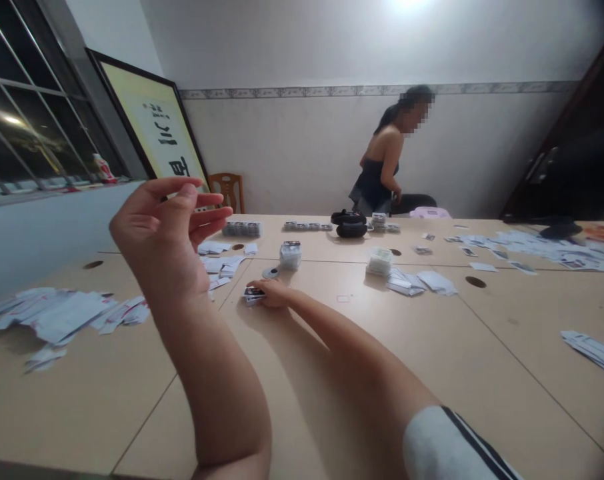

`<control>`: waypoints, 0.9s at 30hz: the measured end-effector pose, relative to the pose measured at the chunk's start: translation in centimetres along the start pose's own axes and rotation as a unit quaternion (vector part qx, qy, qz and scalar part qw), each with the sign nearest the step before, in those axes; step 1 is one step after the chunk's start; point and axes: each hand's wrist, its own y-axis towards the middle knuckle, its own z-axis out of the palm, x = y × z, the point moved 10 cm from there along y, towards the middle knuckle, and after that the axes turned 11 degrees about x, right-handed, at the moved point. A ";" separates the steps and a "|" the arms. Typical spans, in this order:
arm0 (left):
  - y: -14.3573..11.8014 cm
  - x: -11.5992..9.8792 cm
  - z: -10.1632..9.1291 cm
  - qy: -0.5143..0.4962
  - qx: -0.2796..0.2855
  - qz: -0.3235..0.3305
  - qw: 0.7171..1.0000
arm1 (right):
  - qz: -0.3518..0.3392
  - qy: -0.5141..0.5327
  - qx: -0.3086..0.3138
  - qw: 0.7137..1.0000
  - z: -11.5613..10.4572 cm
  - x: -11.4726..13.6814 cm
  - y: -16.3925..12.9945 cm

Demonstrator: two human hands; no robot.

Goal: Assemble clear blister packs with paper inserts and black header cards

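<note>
Two hands worked apart: the left hand (169, 223) was raised, fingers loosely spread, holding nothing, while the right hand (273, 293) pressed a small packet (253, 293) onto the tabletop (432, 347).

The pale beige wooden table (432, 360) carries scattered white paper packets (62, 313) and a small black-and-white printed card (253, 292). A grey sleeve with dark stripes (457, 443) shows; the black-framed yellow board (152, 120) bears black characters.
</note>
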 end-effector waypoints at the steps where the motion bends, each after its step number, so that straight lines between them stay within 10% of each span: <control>1: 0.0 0.0 0.0 0.003 0.000 -0.002 1.000 | -0.001 0.000 0.003 1.000 0.0 -0.2 0.1; 27: 0.1 0.4 1.3 0.003 0.017 -0.007 1.000 | -0.063 -0.119 -0.078 0.988 -1.5 0.0 -5.8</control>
